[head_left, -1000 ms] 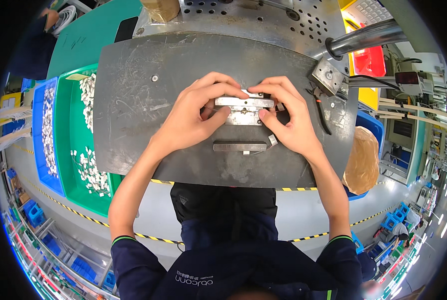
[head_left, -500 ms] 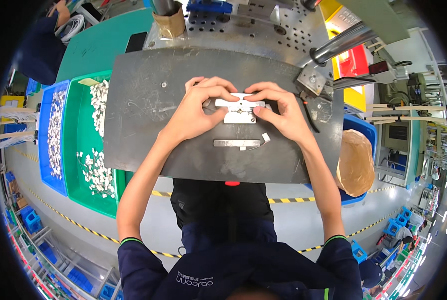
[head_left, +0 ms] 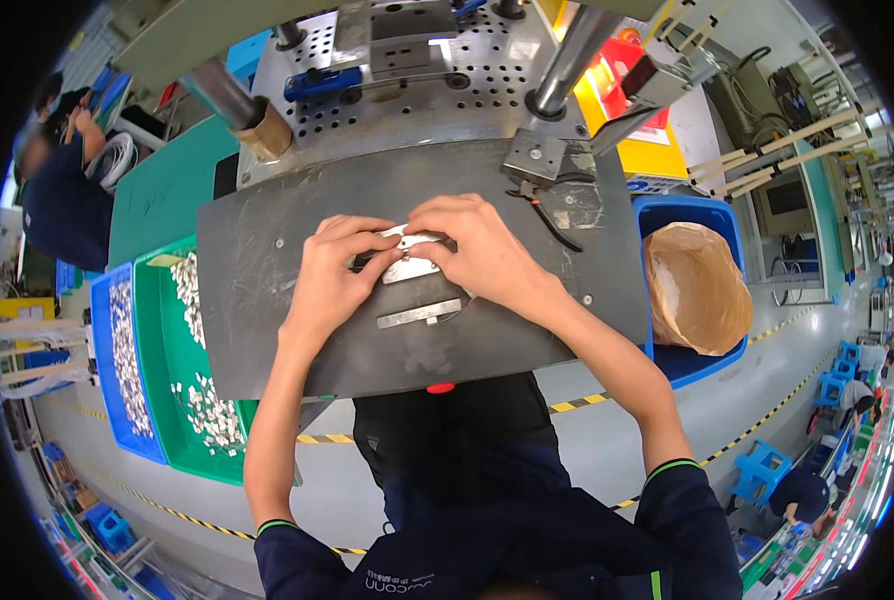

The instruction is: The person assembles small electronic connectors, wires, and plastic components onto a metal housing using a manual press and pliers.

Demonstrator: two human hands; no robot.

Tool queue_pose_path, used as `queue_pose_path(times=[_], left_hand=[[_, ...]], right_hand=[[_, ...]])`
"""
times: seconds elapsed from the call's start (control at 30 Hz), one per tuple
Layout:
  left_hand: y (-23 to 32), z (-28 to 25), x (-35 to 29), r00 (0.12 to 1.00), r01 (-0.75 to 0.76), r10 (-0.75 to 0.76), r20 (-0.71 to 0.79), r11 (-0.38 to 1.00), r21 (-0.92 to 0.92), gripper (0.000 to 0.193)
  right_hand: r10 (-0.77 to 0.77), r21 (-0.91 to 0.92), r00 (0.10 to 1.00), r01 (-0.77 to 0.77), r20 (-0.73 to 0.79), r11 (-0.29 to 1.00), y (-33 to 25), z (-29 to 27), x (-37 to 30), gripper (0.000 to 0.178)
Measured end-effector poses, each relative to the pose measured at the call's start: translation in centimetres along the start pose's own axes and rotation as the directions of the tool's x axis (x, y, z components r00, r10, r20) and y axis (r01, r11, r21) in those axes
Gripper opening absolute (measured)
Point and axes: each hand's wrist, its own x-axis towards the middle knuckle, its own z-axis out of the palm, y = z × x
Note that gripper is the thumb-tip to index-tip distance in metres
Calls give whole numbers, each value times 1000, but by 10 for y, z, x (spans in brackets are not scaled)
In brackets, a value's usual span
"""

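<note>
A small silver metal fixture block [head_left: 409,268] rests on the dark grey metal plate [head_left: 257,330] in front of me. My left hand [head_left: 335,268] grips its left side, fingers curled over the far edge and thumb on the near side. My right hand [head_left: 479,248] closes over the right part, its thumb and fingertips pinching at the top. What lies between the fingertips is hidden. Closer to me lies a flat metal bar [head_left: 407,316], apart from both hands. A small white connector [head_left: 432,320] with a thin wire sits against that bar's near edge.
Cutting pliers [head_left: 542,208] lie beyond my right hand, near a metal block [head_left: 535,155]. Green [head_left: 157,330] and blue [head_left: 100,320] bins with white connectors stand left. A blue bin [head_left: 677,370] holding a paper bag [head_left: 702,315] stands right. Press columns [head_left: 575,62] rise behind.
The view has shifted and tilted, so the plate and block appear turned. My right hand now covers more of the block's right side. Both hands remain on it.
</note>
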Motion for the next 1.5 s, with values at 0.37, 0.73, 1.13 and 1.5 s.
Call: queue_pose_path(times=[0.37, 0.73, 1.13, 1.5], left_hand=[[44, 54, 94, 962, -243, 239, 133, 970, 15, 54], [42, 96, 150, 884, -229, 181, 431, 971, 62, 68], [62, 89, 91, 910, -246, 178, 373, 958, 144, 65], [60, 85, 77, 931, -227, 167, 325, 961, 157, 63]], right_hand=[[48, -428, 945, -192, -324, 883, 71, -75, -94, 74], [68, -386, 944, -197, -322, 901, 46, -116, -133, 23], [-70, -482, 988, -5, -138, 876, 41, -90, -106, 27], [531, 659, 819, -278, -217, 699, 21, -88, -149, 39]])
